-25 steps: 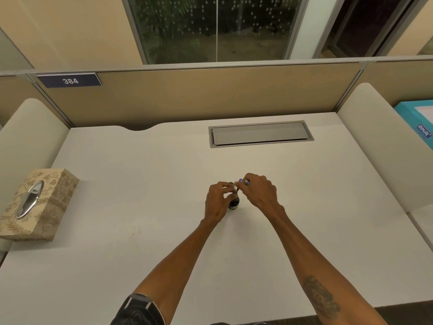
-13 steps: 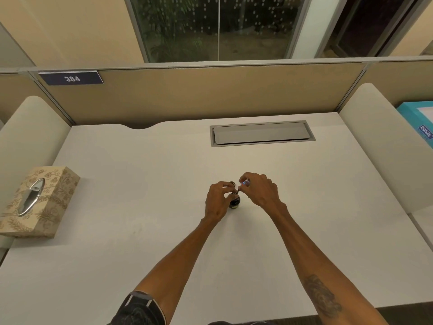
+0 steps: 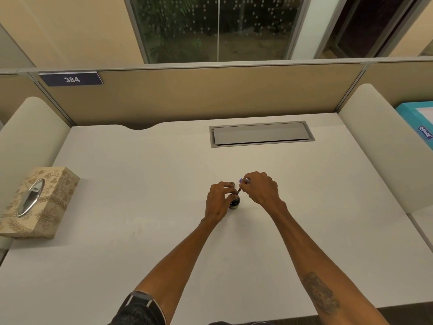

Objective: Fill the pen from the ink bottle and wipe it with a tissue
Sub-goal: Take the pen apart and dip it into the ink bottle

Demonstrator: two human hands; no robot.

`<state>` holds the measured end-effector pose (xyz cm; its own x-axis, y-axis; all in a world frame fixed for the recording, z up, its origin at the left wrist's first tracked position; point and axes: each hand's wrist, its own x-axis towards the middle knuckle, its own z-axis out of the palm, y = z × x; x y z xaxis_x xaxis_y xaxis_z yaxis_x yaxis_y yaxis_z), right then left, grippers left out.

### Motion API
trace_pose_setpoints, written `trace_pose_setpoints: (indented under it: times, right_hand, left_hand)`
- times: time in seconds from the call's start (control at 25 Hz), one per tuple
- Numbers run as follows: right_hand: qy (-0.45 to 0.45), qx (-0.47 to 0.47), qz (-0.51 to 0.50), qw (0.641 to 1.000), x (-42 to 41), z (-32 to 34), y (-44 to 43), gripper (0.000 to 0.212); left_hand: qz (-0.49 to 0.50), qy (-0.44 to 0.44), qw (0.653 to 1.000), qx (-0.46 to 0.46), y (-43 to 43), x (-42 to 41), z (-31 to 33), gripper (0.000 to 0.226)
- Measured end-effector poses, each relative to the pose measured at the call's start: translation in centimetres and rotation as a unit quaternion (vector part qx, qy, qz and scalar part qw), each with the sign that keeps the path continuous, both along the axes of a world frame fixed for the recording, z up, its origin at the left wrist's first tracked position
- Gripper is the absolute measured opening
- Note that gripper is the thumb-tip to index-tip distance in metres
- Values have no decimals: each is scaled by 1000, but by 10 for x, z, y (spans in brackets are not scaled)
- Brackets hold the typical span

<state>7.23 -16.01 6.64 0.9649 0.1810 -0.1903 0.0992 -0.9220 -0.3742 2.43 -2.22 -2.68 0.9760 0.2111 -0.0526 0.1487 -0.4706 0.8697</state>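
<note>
A small dark ink bottle [image 3: 234, 202] stands upright on the white desk [image 3: 140, 207], near its middle. My left hand [image 3: 218, 200] wraps the bottle's left side and neck, with a small dark cap-like piece [image 3: 232, 183] above its fingers. My right hand [image 3: 259, 187] pinches a thin pen [image 3: 243, 182] that slants down, its tip at the bottle's mouth. A patterned beige tissue box [image 3: 38, 202] rests at the desk's left edge, far from both hands.
A grey cable hatch [image 3: 261, 134] is set into the desk behind the hands. Tan partition panels close the back, and padded white dividers flank both sides. A teal box [image 3: 419, 123] lies beyond the right divider.
Both hands stay at the bottle. My right hand has lifted slightly with the pen, whose tip remains at the mouth.
</note>
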Motion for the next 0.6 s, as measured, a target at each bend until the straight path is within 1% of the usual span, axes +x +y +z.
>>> trace_pose_setpoints:
  times: [0.08,0.12,0.2,0.28,0.32,0.4,0.44,0.6]
  right_hand:
    - [13,5,-17,1000,1,-2,1,27]
    - [22,12,-22,999,0,-2,1,27]
    - [31,23,-14,999,-1,0,-1,19]
    - [31,15,2,999,-1,1,-2,11]
    - [28,8,1,1000,-1,0,-2,13]
    - [24,5,-16,1000,-1,0,1,26]
    - [28,9,-23,999,-1,-1,1,27]
    - [30,17,0,999,-2,3,-1,14]
  left_hand:
    - [3,2,1000,-8,0,0,0,11]
    - [3,3,1000,-8,0,0,-1,11]
    - [5,6,1000,-14,1,0,-1,11]
    - [2,1,1000,-9,1,1,-4,11]
    - [-1,0,1000,1,1,2,-5,11]
    - [-5,-1,1000,12,1,2,-4,11]
    - [-6,-3,1000,13,1,1,-4,11]
    - [-8,1,1000,16,3,1,-4,12]
